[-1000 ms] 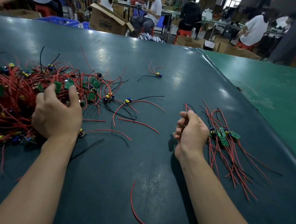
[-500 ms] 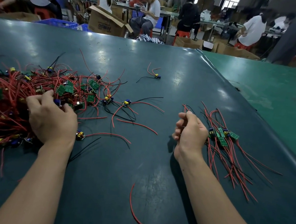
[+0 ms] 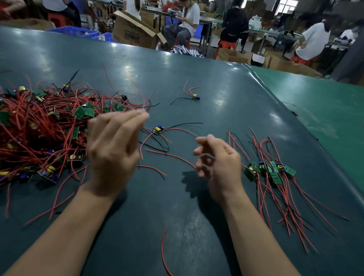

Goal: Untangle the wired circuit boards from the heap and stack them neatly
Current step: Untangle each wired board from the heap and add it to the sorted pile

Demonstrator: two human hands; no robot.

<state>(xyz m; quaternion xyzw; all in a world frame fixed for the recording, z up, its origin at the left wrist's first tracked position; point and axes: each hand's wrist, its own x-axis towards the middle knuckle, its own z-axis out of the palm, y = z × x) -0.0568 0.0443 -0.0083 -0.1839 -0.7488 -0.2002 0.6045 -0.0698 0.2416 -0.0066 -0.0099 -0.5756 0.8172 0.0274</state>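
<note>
Tangled heap [image 3: 33,128] of wired boards by the worktop [image 3: 190,227] left edge, neat stack [image 3: 269,170] toward the right edge, left hand [image 3: 113,146] blurred, grip unreadable, right hand [image 3: 216,161] loosely curled, holding nothing visible.

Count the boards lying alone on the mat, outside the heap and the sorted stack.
2. One single board lies just beyond the left hand, by the heap's right edge; another lies farther back on the mat. The hand may hide more.
</note>
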